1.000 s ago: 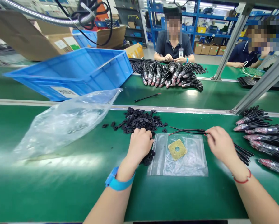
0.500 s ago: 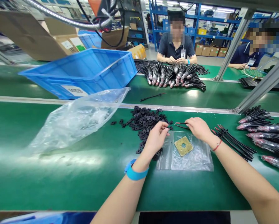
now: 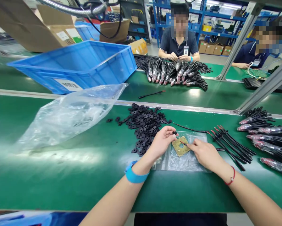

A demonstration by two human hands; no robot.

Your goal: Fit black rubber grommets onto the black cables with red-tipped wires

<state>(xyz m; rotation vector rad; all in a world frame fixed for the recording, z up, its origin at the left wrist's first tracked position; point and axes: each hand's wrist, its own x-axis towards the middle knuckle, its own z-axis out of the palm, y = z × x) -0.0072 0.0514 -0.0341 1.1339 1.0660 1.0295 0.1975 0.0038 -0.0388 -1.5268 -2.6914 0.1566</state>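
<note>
Left hand (image 3: pixel 163 141): fingers pinch small black piece (image 3: pixel 175 133). Right hand (image 3: pixel 205 153): fingers grip thin, red-tipped black cable (image 3: pixel 184 144) over yellowish, square, holed plate (image 3: pixel 179 152) lying on clear plastic bag (image 3: pixel 178 164), green counter (image 3: pixel 65 185).

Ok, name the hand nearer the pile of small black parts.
Left. The left hand is beside the pile; the right hand is farther off, at the yellow plate's right edge.
</note>
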